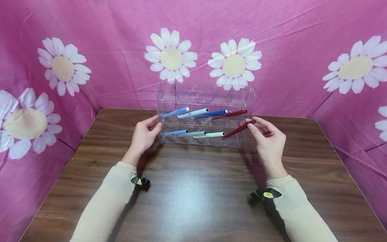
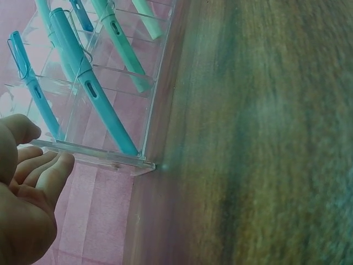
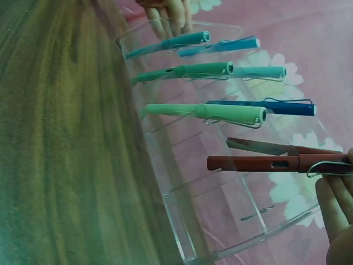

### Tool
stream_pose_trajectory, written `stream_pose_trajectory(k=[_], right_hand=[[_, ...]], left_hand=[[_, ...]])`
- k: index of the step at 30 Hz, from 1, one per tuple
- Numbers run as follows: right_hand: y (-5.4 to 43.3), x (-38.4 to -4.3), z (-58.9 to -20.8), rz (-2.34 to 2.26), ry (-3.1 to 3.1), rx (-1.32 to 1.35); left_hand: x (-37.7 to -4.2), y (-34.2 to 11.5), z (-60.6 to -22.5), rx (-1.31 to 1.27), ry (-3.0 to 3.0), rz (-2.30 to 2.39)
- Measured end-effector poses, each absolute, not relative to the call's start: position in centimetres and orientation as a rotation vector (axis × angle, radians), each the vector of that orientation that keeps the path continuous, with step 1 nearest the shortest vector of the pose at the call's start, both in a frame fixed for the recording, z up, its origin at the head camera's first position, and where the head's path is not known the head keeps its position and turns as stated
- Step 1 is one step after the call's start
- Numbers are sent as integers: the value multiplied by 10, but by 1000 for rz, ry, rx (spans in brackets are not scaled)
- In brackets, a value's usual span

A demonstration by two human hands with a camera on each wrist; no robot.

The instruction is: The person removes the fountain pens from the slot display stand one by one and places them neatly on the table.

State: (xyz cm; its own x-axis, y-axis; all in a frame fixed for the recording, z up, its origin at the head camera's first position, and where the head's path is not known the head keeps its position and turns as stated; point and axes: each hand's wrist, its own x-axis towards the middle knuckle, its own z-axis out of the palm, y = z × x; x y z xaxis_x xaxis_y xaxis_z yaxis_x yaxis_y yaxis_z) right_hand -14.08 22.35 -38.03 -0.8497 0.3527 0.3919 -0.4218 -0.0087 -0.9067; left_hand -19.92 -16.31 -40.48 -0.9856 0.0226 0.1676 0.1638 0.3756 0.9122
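A clear acrylic pen stand [image 1: 208,145] stands near the back of the table, with pens leaning in two of its tiers. My left hand [image 1: 145,134] holds the stand's left side panel, thumb toward the front and fingers along the outer side [image 2: 49,171]. At the stand's right end, my right hand [image 1: 269,143] pinches a dark red pen [image 1: 239,129] by its clip end. That pen slants down to the left over the lower tier, its tail right of a pale green pen [image 1: 213,134]. Another dark red pen [image 1: 232,113] lies in the tier above.
Also in the lower tier are a blue pen [image 1: 176,132] and a grey-green pen [image 1: 195,133]. Above them lean a blue pen [image 1: 176,112], a light blue pen [image 1: 193,113] and a dark blue pen [image 1: 213,114]. A pink daisy-print cloth [image 1: 121,67] hangs behind the wooden table [image 1: 187,195].
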Motion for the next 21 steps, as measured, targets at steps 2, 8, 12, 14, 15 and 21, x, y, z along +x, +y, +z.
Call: stream_pose_trajectory(k=[2, 8, 12, 14, 15, 21], right_hand=[[224, -141, -378, 1941, -1705, 92], [226, -140, -371, 1989, -1609, 126], [227, -141, -365, 2002, -1534, 171], [228, -141, -363, 2015, -1496, 194], [228, -141, -362, 2021, -1485, 203], [231, -139, -360, 2009, -1534, 157]], left_hand=[[-200, -163, -406, -168, -2490, -1689], [-201, -164, -409, -170, -2489, -1688], [-201, -164, -409, -178, -2490, -1684], [-201, -163, -408, -180, -2489, -1686], [-201, -163, -408, -181, -2488, -1689], [-200, -164, -410, -176, -2494, -1680]])
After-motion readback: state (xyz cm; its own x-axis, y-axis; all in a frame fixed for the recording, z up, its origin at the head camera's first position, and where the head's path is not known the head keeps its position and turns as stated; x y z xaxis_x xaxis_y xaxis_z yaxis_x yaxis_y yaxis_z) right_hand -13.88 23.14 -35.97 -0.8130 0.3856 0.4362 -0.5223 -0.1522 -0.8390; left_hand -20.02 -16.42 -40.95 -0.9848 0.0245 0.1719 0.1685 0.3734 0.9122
